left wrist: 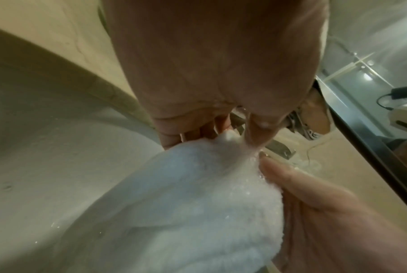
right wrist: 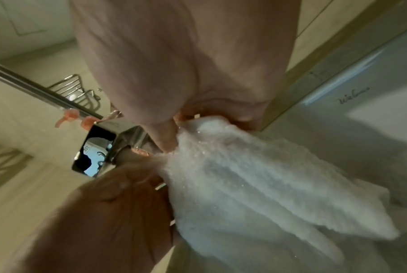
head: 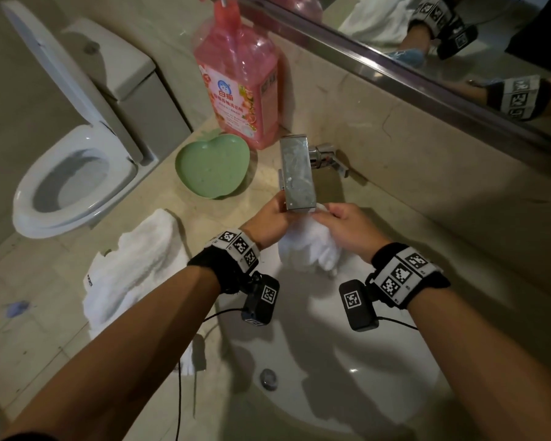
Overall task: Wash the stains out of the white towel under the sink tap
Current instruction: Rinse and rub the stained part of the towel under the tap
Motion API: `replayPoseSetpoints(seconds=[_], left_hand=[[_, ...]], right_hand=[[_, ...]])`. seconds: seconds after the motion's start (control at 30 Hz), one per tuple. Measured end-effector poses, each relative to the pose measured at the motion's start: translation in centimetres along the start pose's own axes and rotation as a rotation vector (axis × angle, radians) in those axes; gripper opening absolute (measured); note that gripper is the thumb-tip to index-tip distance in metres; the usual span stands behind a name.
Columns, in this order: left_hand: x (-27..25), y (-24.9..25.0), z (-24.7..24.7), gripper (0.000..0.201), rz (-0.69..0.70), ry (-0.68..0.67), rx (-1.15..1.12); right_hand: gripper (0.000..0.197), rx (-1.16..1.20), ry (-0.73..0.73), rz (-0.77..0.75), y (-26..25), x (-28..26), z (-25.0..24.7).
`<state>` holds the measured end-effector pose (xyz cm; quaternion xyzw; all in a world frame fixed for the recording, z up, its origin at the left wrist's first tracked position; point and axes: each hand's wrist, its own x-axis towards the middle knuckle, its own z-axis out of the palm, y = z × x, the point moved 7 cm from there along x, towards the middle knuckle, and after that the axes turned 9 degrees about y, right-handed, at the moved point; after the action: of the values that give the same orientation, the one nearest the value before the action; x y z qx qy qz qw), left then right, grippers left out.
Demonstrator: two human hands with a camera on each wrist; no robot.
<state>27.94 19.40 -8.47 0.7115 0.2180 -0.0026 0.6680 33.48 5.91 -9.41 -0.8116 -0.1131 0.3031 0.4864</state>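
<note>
White terry towel [head: 309, 246] hangs bunched below both grips, left hand [head: 269, 222] and right hand [head: 347, 227] pinching its wet top under the square chrome tap [head: 296, 173], no stain visible, rinsing seemingly underway.

Bare forearms, black wristbands [head: 236, 262] bearing white square-code tags, small black wrist cameras [head: 261, 302], thin black cables

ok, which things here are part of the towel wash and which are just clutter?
In use:
- white towel, gripped by left hand and right hand
- tap
- sink

Lying about:
- second towel on counter
- pink bottle
- green dish
- toilet
</note>
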Motion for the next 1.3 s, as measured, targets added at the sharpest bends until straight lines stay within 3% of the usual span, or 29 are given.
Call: replayPoseSetpoints(seconds=[0.1, 0.13, 0.2, 0.37, 0.43, 0.47, 0.5, 0.57, 0.67, 0.8, 0.87, 0.97, 1.03, 1.13, 1.2, 1.3], left_hand=[[0.1, -1.9, -0.7, 0.047, -0.132, -0.005, 0.062], [-0.3, -2.5, -0.8, 0.039, -0.135, -0.041, 0.147], [-1.0, -3.3, -1.2, 0.017, -0.107, -0.087, 0.276], [-1.3, -2.8, -4.3, 0.025, 0.038, -0.008, 0.427], [-1.6, -1.7, -5.2, 0.028, 0.086, 0.008, 0.432], [-1.8, -1.1, -5.4, 0.027, 0.111, 0.009, 0.421], [-2.1, -0.6, -5.5, 0.025, 0.132, 0.007, 0.408], [-2.6, 0.3, -5.4, 0.023, 0.170, -0.008, 0.388], [-2.6, 1.4, -5.2, 0.019, 0.204, 0.001, 0.382], [-1.5, 1.1, -6.3, 0.003, 0.092, 0.102, 0.281], [-1.4, -0.2, -5.9, 0.010, 0.011, 0.037, 0.295], [-2.0, -2.2, -4.2, 0.015, -0.009, -0.110, 0.528], [-2.1, -2.7, -3.3, 0.022, 0.009, -0.125, 0.606], [-1.6, -2.0, -2.4, 0.023, 0.051, -0.097, 0.553], [-1.0, -1.3, -1.9, 0.024, 0.086, -0.099, 0.529], [-0.2, -0.7, -1.2, 0.024, 0.083, -0.120, 0.468]], right_hand=[[0.019, 0.118, -0.011, -0.035, -0.9, -0.1, 0.3], [0.019, 0.169, -0.008, -0.043, -1.3, -0.1, 0.3], [0.021, 0.222, 0.020, -0.057, -2.1, 0.1, 0.0], [0.021, 0.154, 0.073, -0.021, -1.6, 0.9, -0.6], [0.040, 0.094, 0.030, -0.005, -0.9, 0.9, 0.1], [0.059, 0.059, -0.005, 0.016, -0.6, 0.8, 0.6], [0.038, 0.030, -0.057, 0.012, -0.5, 0.7, 1.3], [0.041, 0.013, -0.142, -0.007, -0.7, 0.2, 3.0], [0.007, 0.000, -0.178, -0.033, -1.7, -0.1, 5.0], [0.019, 0.043, -0.069, 0.028, -1.6, 0.8, 4.1], [0.029, 0.072, -0.008, 0.033, -1.3, 1.1, 2.8], [0.011, 0.102, 0.089, 0.113, -0.3, 0.8, 1.2], [0.035, 0.026, 0.125, 0.113, -0.5, 0.3, 0.3], [0.054, -0.074, 0.120, 0.057, -0.9, -0.4, -0.7], [0.049, -0.123, 0.102, 0.023, -0.9, -0.8, -1.2], [0.031, -0.123, -0.036, 0.017, -1.0, -1.2, -0.6]])
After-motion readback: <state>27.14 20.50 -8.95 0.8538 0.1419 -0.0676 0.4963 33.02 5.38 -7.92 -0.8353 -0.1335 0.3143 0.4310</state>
